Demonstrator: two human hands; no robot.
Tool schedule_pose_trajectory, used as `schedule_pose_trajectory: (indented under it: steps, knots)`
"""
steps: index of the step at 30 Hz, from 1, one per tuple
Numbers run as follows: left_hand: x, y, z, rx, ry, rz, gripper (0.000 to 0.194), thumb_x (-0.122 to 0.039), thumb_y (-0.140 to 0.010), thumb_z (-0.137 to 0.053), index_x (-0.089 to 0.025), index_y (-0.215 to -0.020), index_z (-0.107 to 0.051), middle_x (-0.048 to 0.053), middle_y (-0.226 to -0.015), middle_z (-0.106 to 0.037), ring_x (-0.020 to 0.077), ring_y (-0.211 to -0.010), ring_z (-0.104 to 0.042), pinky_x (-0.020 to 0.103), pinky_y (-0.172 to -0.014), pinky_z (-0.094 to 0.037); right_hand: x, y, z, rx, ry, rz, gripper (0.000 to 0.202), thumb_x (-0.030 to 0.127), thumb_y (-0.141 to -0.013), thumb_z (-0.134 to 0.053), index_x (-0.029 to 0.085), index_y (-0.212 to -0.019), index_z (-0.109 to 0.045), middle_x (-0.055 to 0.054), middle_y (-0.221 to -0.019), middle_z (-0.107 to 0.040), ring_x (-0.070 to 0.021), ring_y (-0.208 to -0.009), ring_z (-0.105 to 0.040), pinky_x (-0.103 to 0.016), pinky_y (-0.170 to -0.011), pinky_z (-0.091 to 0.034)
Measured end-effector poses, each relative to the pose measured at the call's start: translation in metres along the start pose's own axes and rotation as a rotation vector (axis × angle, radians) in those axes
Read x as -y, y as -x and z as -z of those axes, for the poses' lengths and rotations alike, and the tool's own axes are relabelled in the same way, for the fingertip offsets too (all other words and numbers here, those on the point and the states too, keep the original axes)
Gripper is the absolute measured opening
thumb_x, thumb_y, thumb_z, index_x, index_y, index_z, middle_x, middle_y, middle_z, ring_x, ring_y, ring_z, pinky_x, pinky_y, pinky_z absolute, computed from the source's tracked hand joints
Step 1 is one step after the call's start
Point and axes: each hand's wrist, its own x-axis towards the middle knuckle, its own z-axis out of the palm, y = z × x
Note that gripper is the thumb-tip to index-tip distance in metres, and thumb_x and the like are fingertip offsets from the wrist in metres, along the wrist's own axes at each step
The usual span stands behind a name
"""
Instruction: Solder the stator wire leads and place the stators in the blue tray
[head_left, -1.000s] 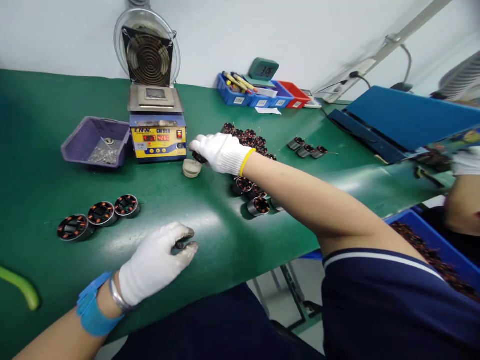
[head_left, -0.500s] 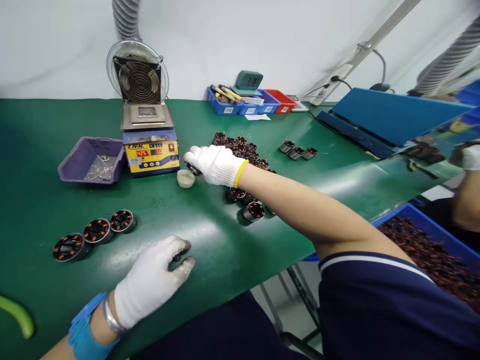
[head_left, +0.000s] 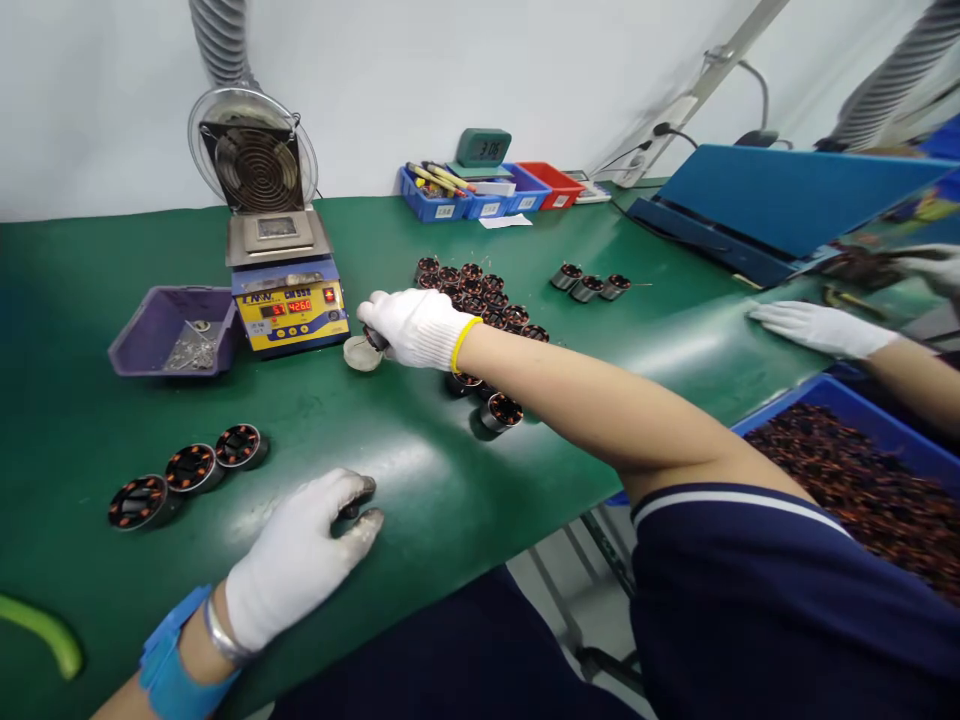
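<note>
My right hand (head_left: 420, 328), in a white glove with a yellow cuff, is closed on a dark motor stator (head_left: 374, 338). It holds the stator tilted at the rim of a small whitish dish (head_left: 362, 354); my fingers hide most of the part. Nearer the front edge, my gloved left hand (head_left: 311, 545) rests on the green table with thumb and forefinger apart. Its fingertips are stained dark, and I see no part in its grasp. Left of it stand three stators (head_left: 193, 467) in a slanting row. A larger group of stators (head_left: 472, 285) stands beyond my right forearm.
A soldering pot (head_left: 289, 305) reading 426.0 sits beneath a fan and hose. Beside it is a purple bin (head_left: 172, 332) of metal scraps. Three more stators (head_left: 591, 283) stand farther right. A co-worker's gloved hand (head_left: 821, 328) lies near a blue crate (head_left: 840, 420) of copper-coloured parts.
The view has shifted slightly. My right hand still holds the stator at the dish, and my left hand is much the same. A co-worker's gloved hand has come onto the table at right.
</note>
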Motion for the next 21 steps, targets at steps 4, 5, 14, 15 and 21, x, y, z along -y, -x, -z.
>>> schedule_pose_trajectory:
  steps: [4,5,14,15,21]
  knots:
    - [0.0,0.0,0.0,0.001,0.001,0.002,0.029,-0.038,-0.09,-0.052,-0.02,-0.103,-0.07,0.007,-0.102,-0.074,0.0237,-0.095,-0.069,0.039,-0.088,-0.056,-0.009,0.002,0.006,-0.021,-0.057,-0.019,0.04,0.031,-0.084,-0.066,0.022,-0.122,-0.058,-0.011,-0.118,-0.064,-0.0287,-0.093,-0.069,-0.032,-0.065,-0.046]
    - [0.0,0.0,0.0,0.003,0.001,0.002,0.03,-0.038,-0.09,-0.052,-0.02,-0.104,-0.07,0.008,-0.102,-0.074,0.0241,-0.095,-0.069,0.039,-0.088,-0.056,-0.011,0.004,0.008,-0.034,-0.059,-0.025,0.042,0.034,-0.084,-0.067,0.022,-0.124,-0.058,-0.011,-0.12,-0.063,-0.0289,-0.094,-0.068,-0.032,-0.066,-0.046]
    - [0.0,0.0,0.0,0.023,0.0,0.016,0.03,-0.039,-0.089,-0.052,-0.021,-0.105,-0.07,0.008,-0.104,-0.073,0.0248,-0.097,-0.069,0.04,-0.089,-0.055,-0.001,0.003,0.005,-0.104,0.144,-0.003,0.035,0.015,-0.099,-0.031,0.015,-0.109,-0.064,-0.018,-0.119,-0.059,-0.034,-0.108,-0.057,-0.042,-0.08,-0.046]
    - [-0.001,0.0,0.0,0.025,-0.004,0.017,0.029,-0.039,-0.089,-0.052,-0.021,-0.105,-0.07,0.007,-0.104,-0.073,0.0247,-0.097,-0.069,0.04,-0.089,-0.055,0.002,0.001,0.001,-0.113,0.131,-0.012,0.037,0.016,-0.1,-0.028,0.014,-0.11,-0.064,-0.019,-0.117,-0.059,-0.0338,-0.107,-0.056,-0.043,-0.081,-0.046]
    - [-0.002,0.0,0.001,0.054,0.003,0.032,0.03,-0.038,-0.09,-0.051,-0.02,-0.106,-0.069,0.008,-0.106,-0.072,0.0256,-0.099,-0.067,0.042,-0.091,-0.054,0.01,0.0,-0.004,-0.126,0.086,-0.019,0.04,0.019,-0.102,-0.023,0.01,-0.119,-0.058,-0.021,-0.114,-0.059,-0.0331,-0.106,-0.056,-0.043,-0.081,-0.047]
